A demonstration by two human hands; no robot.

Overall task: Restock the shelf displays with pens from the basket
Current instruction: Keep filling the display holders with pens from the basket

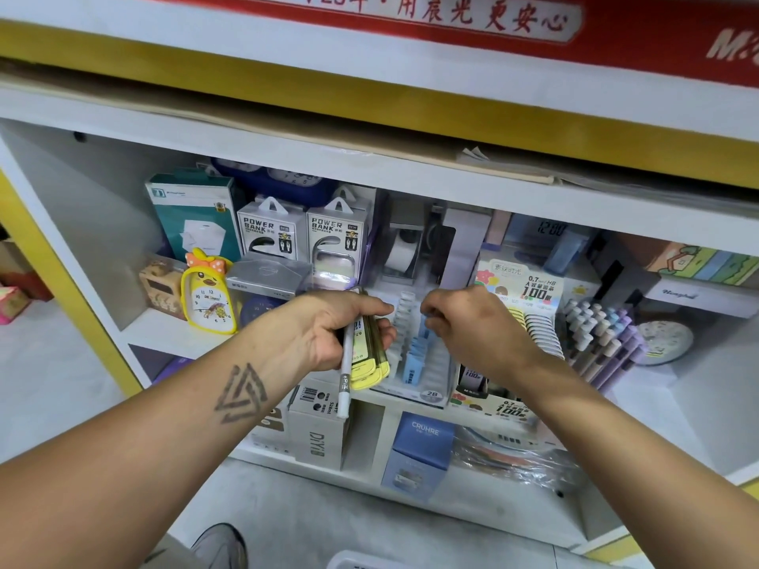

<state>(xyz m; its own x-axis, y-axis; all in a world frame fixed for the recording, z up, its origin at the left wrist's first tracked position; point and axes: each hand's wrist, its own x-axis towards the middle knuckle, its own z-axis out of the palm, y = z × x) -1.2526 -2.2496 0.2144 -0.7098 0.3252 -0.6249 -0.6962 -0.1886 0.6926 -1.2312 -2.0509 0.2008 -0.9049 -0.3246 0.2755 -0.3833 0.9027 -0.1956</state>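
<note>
Hidden: the basket is mostly cut off; only a white rim [361,562] shows at the bottom edge of the view, and its contents cannot be seen.
Hard to make out: the count of yellow lead cases [371,363] in the left hand; at least two overlap.
Left hand [328,330]: grip clenched around the yellow lead cases and one white pen [344,384].
White pen axis: near vertical, lower end hanging below the front edge of the shelf [172,330]; which end is the tip cannot be told.
Yellow lead cases axis: long axis runs up and back into the shelf, rounded ends toward the camera.
Right hand [468,322]: grip pinching one blue lead case [425,322] at its top, fingertips partly hiding it.
Blue lead case: upright, in the slotted display rack [431,388] at the shelf's front edge, label "2B".
Blue cases in rack: about four visible; the rear ones are blocked.
Pen display [595,338]: right of the rack, pens tilted back; number unclear.
Power bank boxes [304,232]: two, at the back of the shelf.
Duck clock [209,297]: one, left side of the shelf.
</note>
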